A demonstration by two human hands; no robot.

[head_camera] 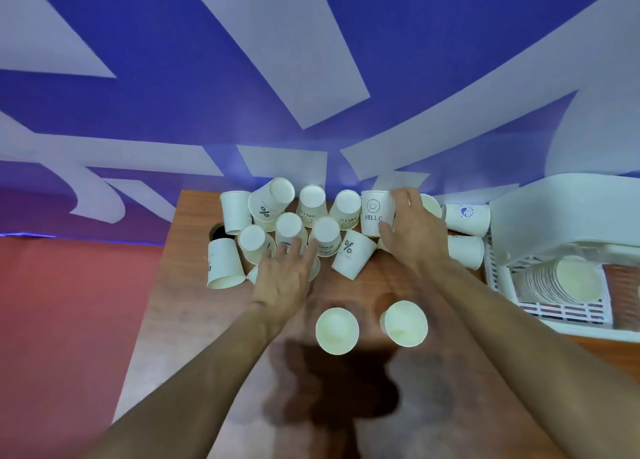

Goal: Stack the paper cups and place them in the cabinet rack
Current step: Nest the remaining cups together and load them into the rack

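While both arms are reaching over the table (pixel 188 278), the left hand (pixel 282 280) is spreading its fingers (pixel 312 252) wide over the upturned paper cups (pixel 325 231) by the far edge, holding nothing. The right hand (pixel 414 231) is touching the side of the HELLO cup (pixel 372 212) with loosely open fingers. A stack of cups (pixel 568 282) is lying in the white rack (pixel 554 311) at the right edge, and two upright cups (pixel 336 330) are standing nearer the near edge.
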